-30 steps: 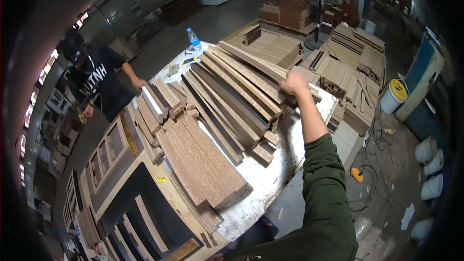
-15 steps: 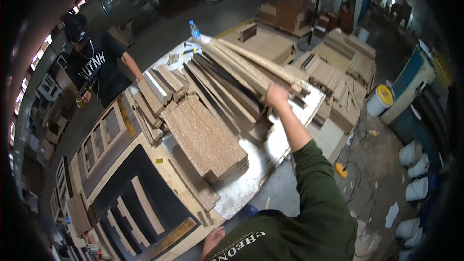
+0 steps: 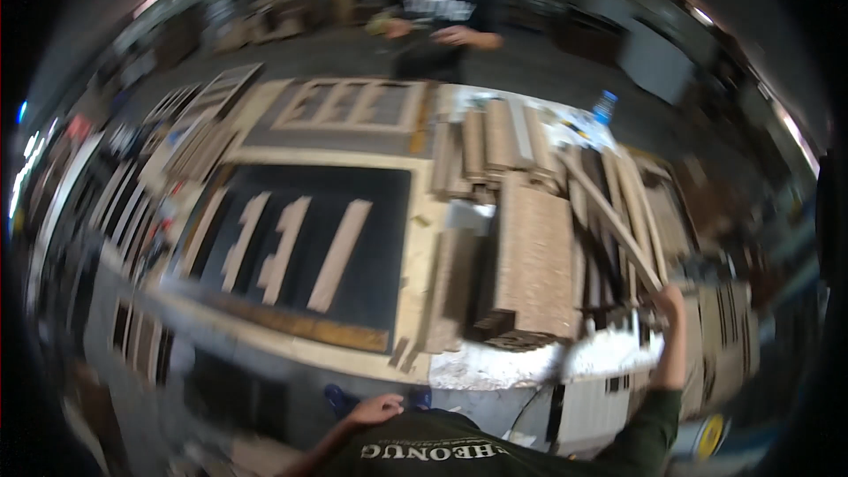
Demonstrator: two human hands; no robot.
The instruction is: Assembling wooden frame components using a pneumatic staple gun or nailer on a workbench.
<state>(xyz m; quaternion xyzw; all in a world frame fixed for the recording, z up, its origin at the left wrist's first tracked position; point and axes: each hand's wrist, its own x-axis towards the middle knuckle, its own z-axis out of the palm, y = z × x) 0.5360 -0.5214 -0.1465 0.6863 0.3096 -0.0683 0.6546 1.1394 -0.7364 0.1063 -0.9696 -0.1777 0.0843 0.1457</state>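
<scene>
Toward the right end of the workbench, my right hand (image 3: 669,300) is closed round the near end of a long pale wood strip (image 3: 616,223). The strip slants away to the far left, over other long strips (image 3: 638,212), some pale and some dark. Beside it lies a thick stack of short wood-grain boards (image 3: 535,252). My left hand (image 3: 378,409) is held low in front of my body, off the bench, with nothing in it and the fingers loosely extended. Motion blurs much of the picture.
Several notched wood pieces (image 3: 284,243) lie on a black panel (image 3: 371,212) left of the stack. Behind it is a slatted wood frame (image 3: 349,106). A co-worker (image 3: 442,18) stands across the bench. A water bottle (image 3: 605,108) stands at the far right corner.
My view has swung left toward the black panel. The strip in my right hand now lies at an angle across the others. More of my left hand shows.
</scene>
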